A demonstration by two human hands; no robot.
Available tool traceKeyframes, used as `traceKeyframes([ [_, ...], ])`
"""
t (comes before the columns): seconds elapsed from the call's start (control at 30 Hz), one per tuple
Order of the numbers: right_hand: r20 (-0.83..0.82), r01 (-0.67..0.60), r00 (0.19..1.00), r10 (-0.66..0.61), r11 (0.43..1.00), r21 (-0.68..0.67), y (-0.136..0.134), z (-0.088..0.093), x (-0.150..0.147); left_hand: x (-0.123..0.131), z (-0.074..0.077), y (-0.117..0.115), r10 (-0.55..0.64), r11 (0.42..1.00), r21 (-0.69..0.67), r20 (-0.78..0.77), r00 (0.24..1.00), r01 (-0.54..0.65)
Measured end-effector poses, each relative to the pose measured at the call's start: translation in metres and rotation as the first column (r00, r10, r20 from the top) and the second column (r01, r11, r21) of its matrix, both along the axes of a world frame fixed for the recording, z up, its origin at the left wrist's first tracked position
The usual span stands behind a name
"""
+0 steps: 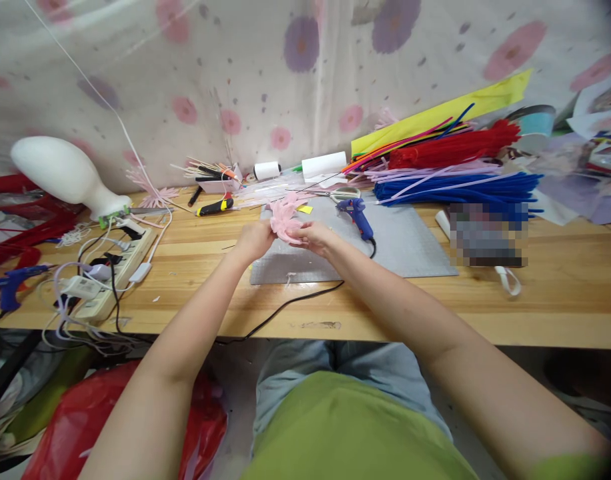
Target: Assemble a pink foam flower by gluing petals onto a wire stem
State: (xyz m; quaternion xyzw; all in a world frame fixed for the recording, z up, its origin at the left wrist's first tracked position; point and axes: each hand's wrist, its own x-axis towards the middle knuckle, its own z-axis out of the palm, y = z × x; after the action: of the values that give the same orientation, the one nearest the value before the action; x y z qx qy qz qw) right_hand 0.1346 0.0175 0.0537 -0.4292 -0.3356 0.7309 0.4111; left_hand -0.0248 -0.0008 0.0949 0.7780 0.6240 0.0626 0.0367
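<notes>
1. Nearest: person's green top (345,433) & lt. blue trousers (280,380), w/ a red bag (80,420) low on the L side, below the surface (485,313).
2. Black cord (280,308) curves along the front of the wood surface, near the edge.
3. Grey mat (400,253) lies flat on the surface, approx. in the middle.
4. L hand (258,239) & R hand (315,237) are both grasping the pink fuzzy piece (284,221), one from either side. It's held over the mat's L part (petal-like lobes, looks soft); exact fingertip contact is too small to tell.
5. Far L: white power strip (128,267) w/ plugs & tangled leads; a 2nd blue glue gun (10,287) sits beyond it at the L edge.
6. R of the hands, blue glue gun (356,217) is on the mat; scissors (346,194) just behind it.
7. Yellow-&-black cutter (214,207) lies L of the mat, on bare wood.
8. Back R: blue stems (465,188) in a bundle, red stems (450,147) behind, then a yellow sheet (435,117).
9. Back ctr.: two white rolls (324,163). Back L: big white rounded form (60,170), tilted.
10. Farthest: flower-print curtain (265,80).
</notes>
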Motion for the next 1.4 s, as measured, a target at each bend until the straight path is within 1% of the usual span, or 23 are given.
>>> traceKeyframes([
  [0.07, -0.032, -0.048, 0.998, 0.048, 0.999, -0.012, 0.001, 0.001, 0.006, -0.008, -0.006, 0.005, -0.003, 0.999, -0.038, 0.108, 0.994, 0.007],
  [0.1, -0.046, -0.063, 0.997, 0.063, 0.998, -0.017, 0.002, 0.001, 0.008, -0.013, -0.010, 0.008, -0.025, 0.998, -0.054, 0.162, 0.986, 0.034],
  [0.2, -0.050, -0.126, 0.991, 0.127, 0.992, 0.005, 0.001, 0.000, 0.011, -0.023, -0.020, 0.018, -0.118, 0.975, -0.142, 0.311, 0.943, 0.169],
  [0.27, -0.015, -0.140, 0.990, 0.141, 0.989, 0.046, 0.001, -0.001, 0.009, -0.025, -0.022, 0.020, -0.138, 0.967, -0.149, 0.372, 0.918, 0.206],
  [0.3, -0.001, -0.135, 0.991, 0.136, 0.988, 0.069, 0.000, -0.003, 0.006, -0.024, -0.021, 0.019, -0.139, 0.971, -0.128, 0.383, 0.913, 0.201],
  [0.4, 0.012, -0.127, 0.992, 0.127, 0.984, 0.127, 0.000, -0.006, 0.001, -0.018, -0.016, 0.011, -0.096, 0.994, -0.019, 0.341, 0.935, 0.109],
  [0.47, 0.014, -0.156, 0.988, 0.155, 0.974, 0.164, -0.001, -0.007, 0.000, -0.015, -0.014, 0.004, -0.059, 0.998, 0.031, 0.279, 0.959, 0.052],
  [0.53, 0.014, -0.174, 0.985, 0.174, 0.966, 0.191, -0.001, -0.005, 0.002, -0.013, -0.013, -0.001, -0.044, 0.998, 0.056, 0.206, 0.978, 0.033],
  [0.63, 0.039, -0.137, 0.990, 0.132, 0.968, 0.209, -0.003, -0.002, 0.005, -0.012, -0.015, -0.004, -0.054, 0.997, 0.067, 0.112, 0.992, 0.047],
  [0.77, 0.097, -0.092, 0.993, 0.071, 0.968, 0.232, -0.004, -0.001, 0.005, -0.010, -0.015, -0.006, -0.054, 0.996, 0.073, 0.052, 0.997, 0.050],
  [0.9, 0.130, -0.097, 0.989, 0.069, 0.970, 0.224, -0.004, -0.001, 0.003, -0.006, -0.015, -0.008, -0.021, 0.995, 0.101, 0.001, 1.000, 0.020],
  [1.07, 0.097, -0.132, 0.989, 0.116, 0.973, 0.188, -0.004, 0.001, 0.004, -0.003, -0.011, -0.005, 0.002, 0.997, 0.076, -0.098, 0.995, 0.005],
  [1.17, 0.063, -0.113, 0.993, 0.103, 0.980, 0.162, -0.002, 0.002, 0.006, -0.001, -0.009, -0.002, -0.036, 0.997, 0.069, -0.141, 0.989, 0.046],
  [1.3, 0.033, -0.029, 0.999, 0.023, 0.982, 0.184, 0.002, -0.004, 0.006, 0.002, -0.010, -0.002, -0.122, 0.990, 0.053, -0.166, 0.978, 0.133],
  [1.4, 0.046, 0.008, 0.999, -0.018, 0.978, 0.208, 0.005, -0.011, 0.006, 0.005, -0.010, -0.003, -0.128, 0.990, 0.036, -0.152, 0.980, 0.135],
])
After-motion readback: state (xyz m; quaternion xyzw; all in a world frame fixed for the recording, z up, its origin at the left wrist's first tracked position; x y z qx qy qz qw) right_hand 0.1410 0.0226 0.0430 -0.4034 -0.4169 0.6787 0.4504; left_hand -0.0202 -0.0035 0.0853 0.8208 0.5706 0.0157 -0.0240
